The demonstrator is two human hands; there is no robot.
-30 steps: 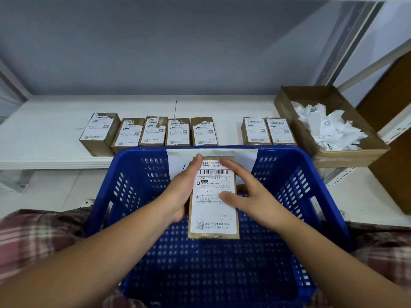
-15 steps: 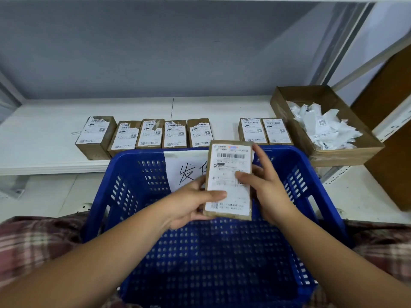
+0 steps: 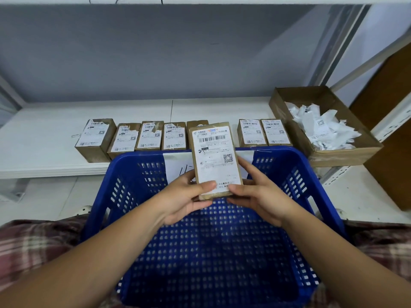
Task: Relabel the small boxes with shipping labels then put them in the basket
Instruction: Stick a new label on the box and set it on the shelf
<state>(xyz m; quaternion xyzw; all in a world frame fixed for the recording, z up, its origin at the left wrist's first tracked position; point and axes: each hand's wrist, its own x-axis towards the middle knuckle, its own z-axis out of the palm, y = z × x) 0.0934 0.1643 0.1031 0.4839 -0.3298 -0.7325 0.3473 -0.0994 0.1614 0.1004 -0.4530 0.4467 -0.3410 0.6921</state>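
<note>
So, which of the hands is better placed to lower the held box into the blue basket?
Either, with a slight edge to the left hand: its thumb lies across the label of the box and its fingers support it underneath, above the basket. The right hand grips only the lower corner.

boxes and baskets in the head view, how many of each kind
small labelled boxes on the shelf: 7
small labelled box held in the left hand and right hand, above the basket: 1
open cardboard box of torn paper labels: 1
blue basket: 1
total: 10
</note>
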